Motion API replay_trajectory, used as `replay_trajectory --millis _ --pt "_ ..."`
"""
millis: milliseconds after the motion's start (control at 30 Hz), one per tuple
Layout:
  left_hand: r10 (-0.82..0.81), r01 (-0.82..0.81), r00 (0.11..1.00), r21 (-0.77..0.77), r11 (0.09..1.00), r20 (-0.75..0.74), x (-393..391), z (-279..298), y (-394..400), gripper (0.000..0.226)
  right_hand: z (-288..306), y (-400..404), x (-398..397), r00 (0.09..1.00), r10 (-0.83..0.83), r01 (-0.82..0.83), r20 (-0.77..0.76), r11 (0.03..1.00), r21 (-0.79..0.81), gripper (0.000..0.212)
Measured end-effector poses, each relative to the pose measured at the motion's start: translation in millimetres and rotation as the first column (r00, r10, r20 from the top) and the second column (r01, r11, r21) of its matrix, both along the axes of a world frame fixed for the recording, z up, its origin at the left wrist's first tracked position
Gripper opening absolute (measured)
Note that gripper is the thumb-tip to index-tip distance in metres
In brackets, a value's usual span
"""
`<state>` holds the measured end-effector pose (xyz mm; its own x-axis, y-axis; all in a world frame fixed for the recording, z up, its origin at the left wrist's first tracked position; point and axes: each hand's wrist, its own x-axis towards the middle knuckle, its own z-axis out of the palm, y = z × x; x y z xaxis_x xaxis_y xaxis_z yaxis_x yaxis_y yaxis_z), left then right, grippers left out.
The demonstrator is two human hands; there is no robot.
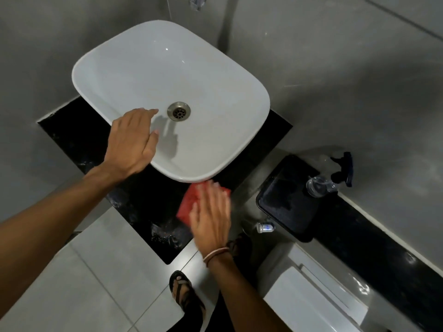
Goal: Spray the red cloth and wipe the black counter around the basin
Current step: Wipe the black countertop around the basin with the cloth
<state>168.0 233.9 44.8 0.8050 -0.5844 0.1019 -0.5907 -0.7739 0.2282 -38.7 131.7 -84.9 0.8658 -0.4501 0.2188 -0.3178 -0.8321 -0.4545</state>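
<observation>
A white basin [215, 75] sits on the black counter [79, 142]. My right hand [211, 216] lies flat on the red cloth [189, 202] and presses it on the counter just below the basin's front rim; the hand is blurred. My left hand [131, 142] rests with fingers spread on the basin's near left rim, holding nothing. The clear spray bottle [328, 180] with a dark trigger stands to the right on a black ledge, away from both hands.
A steel drain [179, 111] sits in the basin. A black toilet lid [287, 197] lies at right, with a small blue-labelled bottle [265, 227] beside it. A long black ledge [374, 248] runs along the grey wall. My sandalled foot [184, 293] stands on light floor tiles.
</observation>
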Motion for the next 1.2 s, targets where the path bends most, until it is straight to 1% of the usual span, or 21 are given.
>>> replay_trajectory --millis 67,100,267,333,400,500,667,733,767,833,867,900,933,967,1033,1067,1100,1133,1167,1200 --pt "0.011 -0.011 1.0 0.008 1.0 0.0 1.5 0.4 0.5 0.053 -2.0 -38.2 11.0 0.994 -0.111 0.112 -0.017 0.993 0.032 0.05" --pt "0.017 -0.017 1.0 0.012 1.0 0.003 2.3 -0.4 0.9 0.053 -2.5 -62.0 19.9 0.991 -0.132 0.134 -0.032 0.99 0.052 0.051" --pt "0.043 -0.044 0.999 0.011 0.999 0.02 3.7 -5.0 1.1 0.054 2.7 -191.3 86.5 0.973 -0.198 0.208 -0.12 0.975 0.073 0.05" --pt "0.044 -0.044 0.999 0.007 0.999 0.022 4.9 -7.1 1.0 0.054 2.8 -221.1 102.8 0.968 -0.214 0.224 -0.129 0.972 0.069 0.05" --pt "0.046 -0.045 0.999 -0.015 0.999 0.03 6.2 -7.7 0.4 0.054 1.7 -232.2 107.3 0.968 -0.223 0.23 -0.113 0.972 0.055 0.049" --pt "0.05 -0.048 0.998 -0.042 0.998 0.041 7.3 -11.8 0.3 0.053 1.3 -214.7 100.8 0.968 -0.226 0.23 -0.112 0.973 0.032 0.049" --pt "0.055 -0.055 0.998 -0.01 0.998 0.031 5.6 -12.9 0.5 0.055 0.4 -120.3 59.4 0.97 -0.162 0.154 -0.181 0.986 -0.057 0.051" --pt "0.053 -0.053 0.999 -0.022 0.998 -0.009 5.9 -11.4 1.6 0.057 1.4 -74.1 37.6 0.972 -0.129 0.115 -0.198 0.99 -0.08 0.052" --pt "0.046 -0.049 0.997 -0.05 0.998 -0.059 6.7 -9.3 3.7 0.059 2.5 -49.6 26.1 0.974 -0.116 0.103 -0.193 0.992 -0.076 0.051" --pt "0.02 -0.057 0.974 -0.161 0.985 -0.226 5.2 -2.9 9.9 0.066 3.7 -0.1 2.8 0.982 -0.077 0.068 -0.173 0.996 -0.056 0.051" --pt "0.001 -0.079 0.952 -0.243 0.967 -0.305 2.4 1.4 13.7 0.069 4.7 23.4 -7.3 0.985 -0.043 0.036 -0.168 0.999 -0.041 0.052" --pt "-0.008 -0.118 0.935 -0.333 0.935 -0.353 -2.4 5.4 18.4 0.07 5.9 44.7 -16.6 0.985 -0.006 0.003 -0.171 1.0 -0.022 0.052" --pt "0.003 -0.163 0.934 -0.418 0.894 -0.358 -9.2 10.2 25.8 0.069 9.0 62.8 -23.5 0.984 0.028 -0.028 -0.175 1.0 0.002 0.053" --pt "0.038 -0.205 0.944 -0.493 0.846 -0.327 -17.8 14.3 32.8 0.065 12.0 74.2 -26.9 0.982 0.053 -0.048 -0.179 0.998 0.034 0.053" --pt "0.148 -0.244 0.968 -0.606 0.757 -0.204 -38.3 20.5 52.9 0.056 26.1 78.8 -26.3 0.98 0.096 -0.064 -0.175 0.982 0.18 0.052" --pt "0.213 -0.258 0.966 -0.639 0.725 -0.148 -50.6 20.1 65.7 0.052 37.3 71.9 -27.0 0.984 0.119 -0.075 -0.135 0.953 0.293 0.05" --pt "0.281 -0.285 0.953 -0.653 0.702 -0.114 -65.2 18.7 79.1 0.049 51.0 60.4 -28.2 0.989 0.14 -0.108 -0.051 0.91 0.401 0.047" --pt "0.334 -0.318 0.937 -0.642 0.698 -0.101 -82.1 15.5 90.7 0.046 66.0 45.8 -29.2 0.986 0.151 -0.164 0.066 0.877 0.451 0.044" --pt "0.362 -0.346 0.927 -0.607 0.715 -0.102 -101.4 10.4 98.4 0.043 81.7 28.1 -27.5 0.969 0.157 -0.226 0.191 0.876 0.426 0.04" --pt "0.348 -0.352 0.93 -0.553 0.756 -0.116 -123.9 3.2 101.6 0.041 95.6 8.1 -23.1 0.941 0.151 -0.26 0.303 0.895 0.362 0.039"
